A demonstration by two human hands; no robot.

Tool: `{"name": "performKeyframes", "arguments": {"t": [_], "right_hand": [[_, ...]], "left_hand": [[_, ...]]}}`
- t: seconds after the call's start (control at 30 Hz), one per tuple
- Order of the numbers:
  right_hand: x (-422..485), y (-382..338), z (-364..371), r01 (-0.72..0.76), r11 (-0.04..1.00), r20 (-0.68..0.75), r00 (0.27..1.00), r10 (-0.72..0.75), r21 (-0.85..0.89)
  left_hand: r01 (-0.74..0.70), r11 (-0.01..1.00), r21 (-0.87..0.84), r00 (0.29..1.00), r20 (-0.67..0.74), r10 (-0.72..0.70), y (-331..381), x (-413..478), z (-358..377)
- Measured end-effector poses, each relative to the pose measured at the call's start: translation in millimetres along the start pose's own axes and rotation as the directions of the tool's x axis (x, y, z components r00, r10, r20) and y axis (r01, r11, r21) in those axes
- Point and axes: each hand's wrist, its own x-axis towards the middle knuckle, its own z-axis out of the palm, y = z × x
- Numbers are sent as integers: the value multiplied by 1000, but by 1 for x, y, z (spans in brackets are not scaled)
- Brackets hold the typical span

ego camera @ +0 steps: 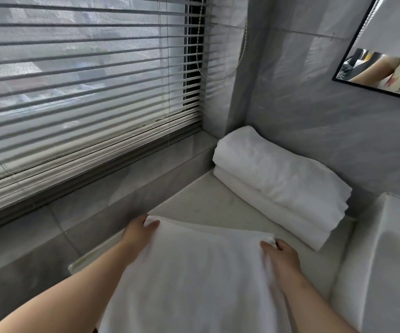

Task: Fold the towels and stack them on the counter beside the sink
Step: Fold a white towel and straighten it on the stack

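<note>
- Head view: two folded towels [280, 186] already stacked on counter [208, 200] beside sink [386, 248].
- Third towel [194, 272] spread on counter, fold unfinished.
- Left hand [139, 233] and right hand [282, 257] pinching its far corners.

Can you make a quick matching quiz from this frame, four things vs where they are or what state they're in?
Things:
1. folded towel stack
2. flat towel
3. mirror
4. sink

Place or state:
A. pinched at its far corners by both hands
B. on the wall, upper right
C. against the wall on the counter
D. right edge of the counter

Pairs: 1-C, 2-A, 3-B, 4-D
</note>
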Motion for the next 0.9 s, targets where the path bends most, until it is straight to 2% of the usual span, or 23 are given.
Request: {"name": "performKeyframes", "arguments": {"t": [0.1,0.2,0.4,0.5,0.6,0.7,0.9], "right_hand": [[-4,-5,0,67,997,20,997,-68,44],[-14,-23,-6,136,982,16,990,-139,133],[-49,-75,-37,228,916,17,969,-247,331],[-68,-103,-51,304,885,37,941,-338,354],[-84,-125,-61,354,861,58,914,-401,366],[-97,-138,-69,418,824,-1,892,-452,381],[-121,-155,-83,454,755,14,853,-521,473]], "left_hand": [[-55,997,58,998,-9,55,2,1,-14],[-172,983,58,984,-36,174,15,-2,-29],[-320,940,-120,940,-161,300,54,-21,-64],[-398,899,-184,911,-192,364,79,-37,-81],[-437,879,-192,890,-230,393,102,-54,-95],[-475,858,-194,865,-280,416,118,-70,-110],[-533,788,-309,838,-322,441,132,-108,-136]]}}
